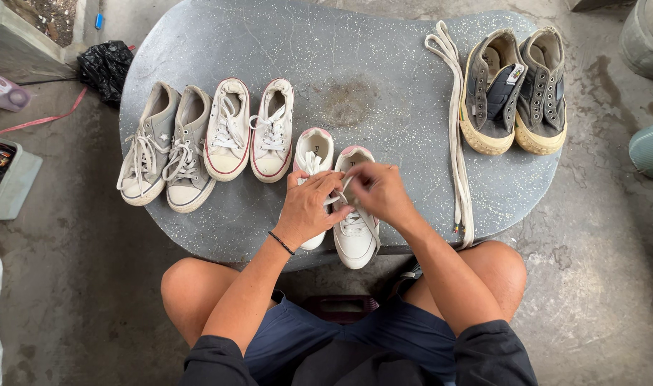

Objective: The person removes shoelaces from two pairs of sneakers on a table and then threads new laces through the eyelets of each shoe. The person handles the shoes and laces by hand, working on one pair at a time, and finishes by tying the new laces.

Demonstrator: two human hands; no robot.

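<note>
Lace (pixel 338 197) of white sneaker (pixel 355 232) pinched between left hand (pixel 308 207) and right hand (pixel 378 191) grips.

A rounded grey stone table (pixel 355 78), speckled and stained near its middle, fills the centre of the frame. Beneath it lies a rough concrete floor (pixel 612 271), mottled with damp patches. A crumpled black plastic bag (pixel 106 66) sits at the upper left, a pale bucket (pixel 646 36) at the upper right. Soft, even daylight falls throughout.
</note>
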